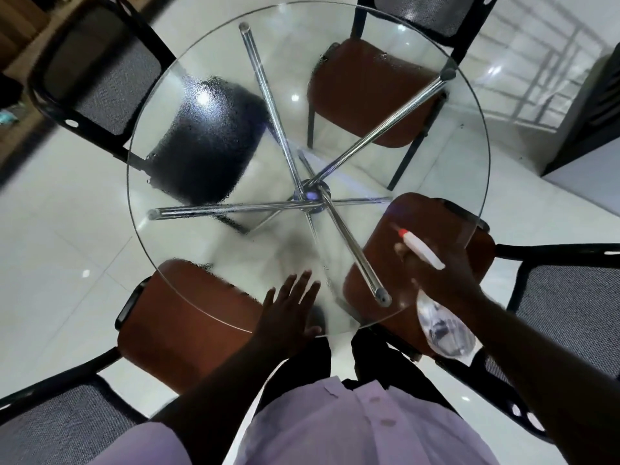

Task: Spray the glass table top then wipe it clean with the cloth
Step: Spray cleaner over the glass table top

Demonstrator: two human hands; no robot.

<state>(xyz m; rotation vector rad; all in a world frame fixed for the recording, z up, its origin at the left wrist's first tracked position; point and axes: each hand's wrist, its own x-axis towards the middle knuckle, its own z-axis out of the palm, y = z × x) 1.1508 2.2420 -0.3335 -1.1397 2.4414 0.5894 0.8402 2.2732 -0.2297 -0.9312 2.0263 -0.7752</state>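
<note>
The right hand (436, 280) grips the spray bottle (423, 252) over the near right of the glass surface (208, 250); the left hand (288, 310) lies flat, fingers straight, at the near rim. Droplets bead much of the glass, so short, even bursts belong on the drier patches. No cloth shows

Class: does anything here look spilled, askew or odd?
Only the wet film of droplets across the glass table top, blurring the black chair seat beneath it; the spray bottle in the right hand explains it.

Home dining area, round glass table (463, 135), four chairs (365, 92), tiled floor (60, 229)
</note>
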